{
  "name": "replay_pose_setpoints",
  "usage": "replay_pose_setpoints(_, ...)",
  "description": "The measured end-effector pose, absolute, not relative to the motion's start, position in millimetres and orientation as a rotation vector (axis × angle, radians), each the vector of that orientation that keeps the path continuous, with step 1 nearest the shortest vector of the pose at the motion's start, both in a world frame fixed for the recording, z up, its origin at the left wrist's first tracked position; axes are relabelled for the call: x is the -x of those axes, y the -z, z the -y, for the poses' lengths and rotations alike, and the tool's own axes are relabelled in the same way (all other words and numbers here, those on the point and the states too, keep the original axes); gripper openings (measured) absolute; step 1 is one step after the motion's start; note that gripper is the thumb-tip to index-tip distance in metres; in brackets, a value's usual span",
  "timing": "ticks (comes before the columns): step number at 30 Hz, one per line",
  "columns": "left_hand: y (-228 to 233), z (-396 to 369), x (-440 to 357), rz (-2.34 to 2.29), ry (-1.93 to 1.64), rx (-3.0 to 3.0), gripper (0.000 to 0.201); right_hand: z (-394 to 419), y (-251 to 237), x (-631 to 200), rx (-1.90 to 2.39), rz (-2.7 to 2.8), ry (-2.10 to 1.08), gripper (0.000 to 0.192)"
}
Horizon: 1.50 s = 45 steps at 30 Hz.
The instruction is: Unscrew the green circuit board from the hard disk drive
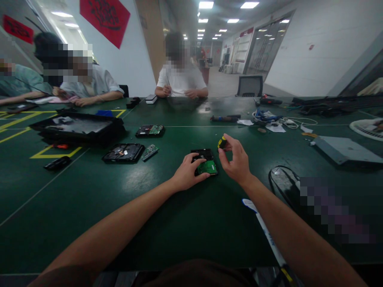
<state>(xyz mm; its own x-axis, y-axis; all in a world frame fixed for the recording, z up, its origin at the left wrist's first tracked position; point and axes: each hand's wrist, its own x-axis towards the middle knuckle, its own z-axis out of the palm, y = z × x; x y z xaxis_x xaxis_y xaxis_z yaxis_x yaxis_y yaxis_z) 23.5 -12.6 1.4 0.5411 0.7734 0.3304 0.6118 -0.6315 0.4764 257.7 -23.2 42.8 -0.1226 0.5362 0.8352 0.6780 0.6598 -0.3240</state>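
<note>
The left hand [188, 175] steadies a hard drive [204, 161]; the right hand [236, 161] grips a screwdriver [222, 142].

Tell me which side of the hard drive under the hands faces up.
Board side up: the hard drive lies flat on the table, its green circuit board showing on top.

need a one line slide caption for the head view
Left hand steadies a hard drive with a green circuit board on a green table while the right hand holds a yellow-and-black screwdriver above it.
</note>
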Motion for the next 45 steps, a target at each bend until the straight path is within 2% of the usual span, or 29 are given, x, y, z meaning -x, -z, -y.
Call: replay_pose_setpoints(45, -3.3, 13.2, -23.8, -1.160, -0.714, -2.475, 0.064, 21.2, -37.6, -258.6, 1.019, 1.721, 0.175, 0.061)
